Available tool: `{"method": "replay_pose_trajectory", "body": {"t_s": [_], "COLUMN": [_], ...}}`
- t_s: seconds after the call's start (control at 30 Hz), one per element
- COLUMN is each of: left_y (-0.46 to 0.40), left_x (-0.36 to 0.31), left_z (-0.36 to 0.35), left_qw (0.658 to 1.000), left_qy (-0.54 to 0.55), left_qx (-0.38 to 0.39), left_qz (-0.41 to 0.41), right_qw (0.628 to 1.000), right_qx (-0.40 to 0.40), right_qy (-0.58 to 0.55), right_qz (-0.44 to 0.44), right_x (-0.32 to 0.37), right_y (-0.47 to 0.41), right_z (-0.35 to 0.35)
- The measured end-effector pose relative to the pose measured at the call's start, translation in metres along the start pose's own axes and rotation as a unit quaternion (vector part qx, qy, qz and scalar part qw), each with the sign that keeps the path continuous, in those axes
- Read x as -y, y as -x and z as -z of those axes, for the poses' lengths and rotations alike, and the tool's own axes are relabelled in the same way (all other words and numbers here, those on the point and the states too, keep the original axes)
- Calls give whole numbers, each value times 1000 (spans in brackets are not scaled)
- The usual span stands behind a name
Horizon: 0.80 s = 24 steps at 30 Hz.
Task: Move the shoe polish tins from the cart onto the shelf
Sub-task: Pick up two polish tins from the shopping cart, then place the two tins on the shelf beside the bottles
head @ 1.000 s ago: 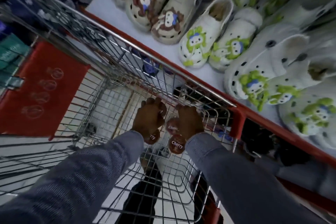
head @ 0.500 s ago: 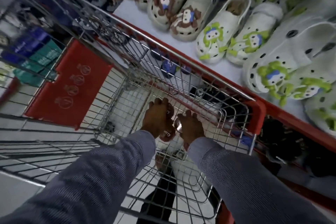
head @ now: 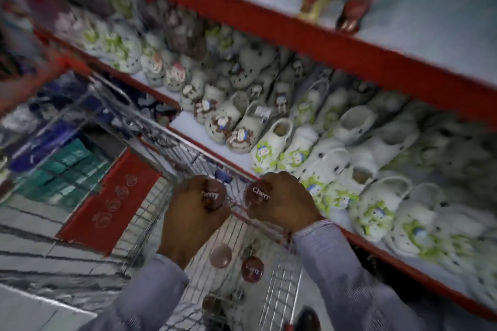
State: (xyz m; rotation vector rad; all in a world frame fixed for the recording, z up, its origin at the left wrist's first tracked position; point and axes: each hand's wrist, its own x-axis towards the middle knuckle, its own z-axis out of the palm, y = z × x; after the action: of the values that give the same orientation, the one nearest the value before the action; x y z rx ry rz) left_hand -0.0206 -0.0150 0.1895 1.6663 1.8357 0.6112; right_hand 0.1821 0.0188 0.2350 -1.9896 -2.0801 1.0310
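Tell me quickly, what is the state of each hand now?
Left hand: closed, holding a dark polish tin.
Right hand: closed, holding another polish tin.

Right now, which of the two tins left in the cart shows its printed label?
The right-hand tin in the cart, nearer the shelf: faint lettering shows on its dark lid. The left tin in the cart shows a plain, paler face.

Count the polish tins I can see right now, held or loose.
4: one tin in the left hand at, one in the right hand at, two loose in the cart at and. More may be hidden.
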Motion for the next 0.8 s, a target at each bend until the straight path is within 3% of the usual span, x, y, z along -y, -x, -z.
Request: {"method": "replay_pose_trajectory", "body": {"t_s": [0.17, 0.33, 0.6, 0.8], "left_y": [-7, -13, -56, -129], "left_x": [-107, -204, -336, -412], "left_z": [71, 110, 95, 40], "left_qw": [993, 980, 952, 957], "left_qy": [-30, 3, 24, -79], "left_qx": [-91, -117, -54, -4], "left_qz": [-68, -161, -299, -281], "right_qw": [992, 971, 925, 924], "right_qx": [-115, -231, -369, -361], "right_qy": [-7, -22, -71, -72], "right_qz": [49, 51, -45, -102], "right_x": [40, 48, -9, -48], "right_y": [63, 109, 105, 55], "right_z": [129, 218, 315, 338]}}
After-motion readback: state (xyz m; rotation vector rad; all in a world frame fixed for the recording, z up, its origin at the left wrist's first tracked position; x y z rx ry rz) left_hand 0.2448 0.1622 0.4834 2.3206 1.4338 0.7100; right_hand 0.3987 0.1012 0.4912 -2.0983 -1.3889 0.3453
